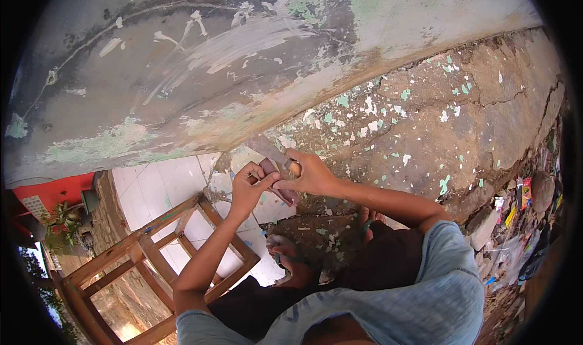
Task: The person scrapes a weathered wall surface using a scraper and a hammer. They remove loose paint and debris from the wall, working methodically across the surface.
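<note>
A strip of reddish-brown sandpaper (286, 196), apparently folded or curled, is held between my two hands in front of the wall's foot. My left hand (247, 191) pinches its left side between thumb and fingers. In my right hand (315, 174) is a scraper (268, 149) with a flat, dull metal blade and a wooden handle. Its blade points up and left, toward the wall. The right thumb also presses on the sandpaper's edge. Some of the sandpaper is hidden behind the fingers.
The wall (191, 76) has peeling green paint and white smears. Paint flakes (373, 125) litter the cracked concrete ground (428, 149). A wooden frame piece of furniture (148, 254) stands at left on white tiles (168, 181). Stones and plastic litter (510, 254) lie at right.
</note>
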